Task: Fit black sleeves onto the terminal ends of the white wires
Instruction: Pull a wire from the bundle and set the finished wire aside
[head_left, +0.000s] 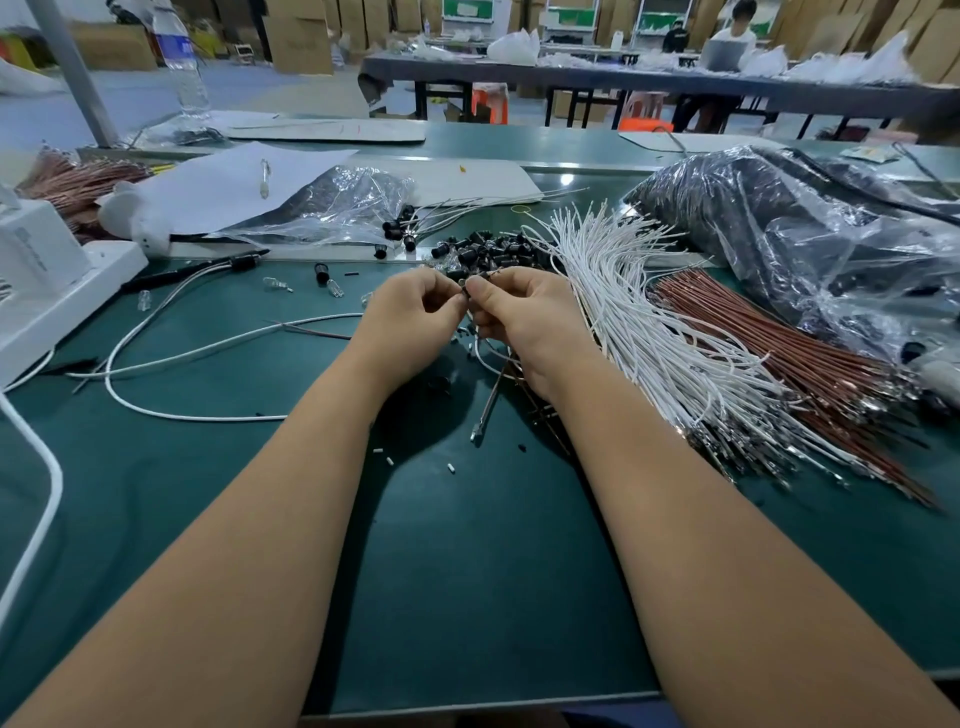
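My left hand (415, 312) and my right hand (514, 312) meet fingertip to fingertip over the green mat. Between them they pinch a small black sleeve (466, 289). A thin white wire (485, 358) loops down from under my right hand. Just behind my hands lies a heap of loose black sleeves (483, 249). A big fan of white wires (649, 322) with metal terminals at the near ends spreads to the right. Several finished wires with black sleeves (402, 228) lie at the back left of the heap.
Brown wires (810, 358) lie beside the white ones, with a plastic bag of dark parts (810, 228) behind. A white device (47, 280) and its white cable (156, 364) occupy the left. Paper with a pen (265, 179), a clear bag and a water bottle (182, 62) stand further back.
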